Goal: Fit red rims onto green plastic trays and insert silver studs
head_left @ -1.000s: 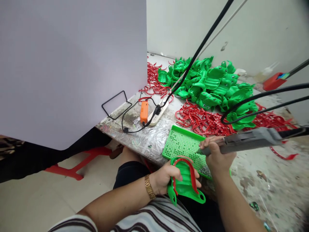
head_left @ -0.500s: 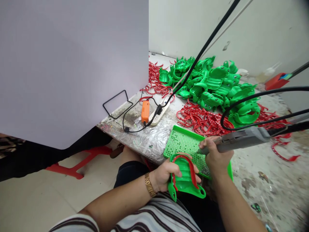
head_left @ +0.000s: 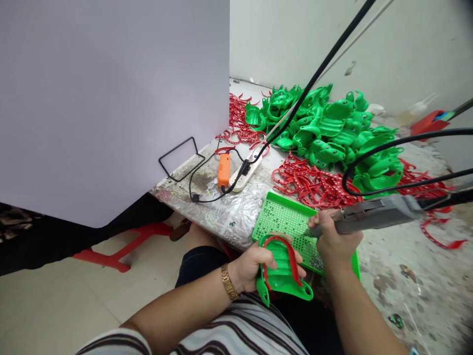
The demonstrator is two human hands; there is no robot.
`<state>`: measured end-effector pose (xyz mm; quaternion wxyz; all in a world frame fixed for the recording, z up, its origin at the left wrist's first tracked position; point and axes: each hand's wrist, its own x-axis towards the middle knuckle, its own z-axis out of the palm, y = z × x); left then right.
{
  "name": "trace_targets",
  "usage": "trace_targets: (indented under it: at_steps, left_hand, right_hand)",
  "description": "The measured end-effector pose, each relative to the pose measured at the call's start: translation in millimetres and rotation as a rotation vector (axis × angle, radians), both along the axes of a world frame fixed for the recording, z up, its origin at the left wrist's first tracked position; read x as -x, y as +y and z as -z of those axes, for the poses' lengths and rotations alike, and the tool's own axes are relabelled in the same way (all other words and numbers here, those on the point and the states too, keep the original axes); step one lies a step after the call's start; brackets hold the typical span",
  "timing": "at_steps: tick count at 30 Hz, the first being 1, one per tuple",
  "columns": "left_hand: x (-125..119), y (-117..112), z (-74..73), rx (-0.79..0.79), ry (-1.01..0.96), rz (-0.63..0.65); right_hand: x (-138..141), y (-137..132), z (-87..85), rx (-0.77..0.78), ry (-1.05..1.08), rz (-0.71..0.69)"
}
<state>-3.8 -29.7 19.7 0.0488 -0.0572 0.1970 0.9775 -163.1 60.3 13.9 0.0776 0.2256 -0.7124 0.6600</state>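
My left hand (head_left: 252, 266) is closed around a green plastic toy part (head_left: 284, 281) with ridges inside, its thumb over the near edge. A curved red strip with white teeth (head_left: 294, 266) sits along the inside of this part. My right hand (head_left: 337, 242) grips a grey electric screwdriver (head_left: 379, 215), held nearly level with its tip pointing left. That tip is over a green tray (head_left: 291, 201) holding a perforated plate, apart from the toy part. Small metal screws (head_left: 317, 262) lie in the tray's near right portion.
Behind the tray lie a heap of red toothed strips (head_left: 314, 185) and a large pile of green toy parts (head_left: 328, 123). A white power strip (head_left: 244, 178) and an orange adapter (head_left: 223, 170) stand to the left. A black cable (head_left: 321, 74) hangs across. A pale panel (head_left: 114, 108) blocks the left.
The whole view has shifted slightly, so the table's things appear a little further right. Both hands keep their holds, and the screwdriver tip stays over the tray.
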Motion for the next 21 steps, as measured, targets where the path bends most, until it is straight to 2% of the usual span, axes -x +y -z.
trace_targets:
  at_steps: [7, 13, 17, 21]
  left_hand:
    - [1, 0, -4.6, -0.006, -0.047, -0.005]
    - [1, 2, -4.0, -0.018, 0.003, 0.002]
    - [1, 3, -4.9, -0.032, 0.018, -0.011]
    - [0, 2, -7.1, -0.032, 0.007, -0.037]
  right_hand:
    - [0, 0, -0.2, 0.046, -0.032, -0.013]
    - [-2, 0, -4.1, 0.076, -0.044, -0.068]
    - [-8, 1, -19.3, 0.173, -0.035, -0.105]
    - [-16, 9, -48.4, 0.322, -0.01, -0.204]
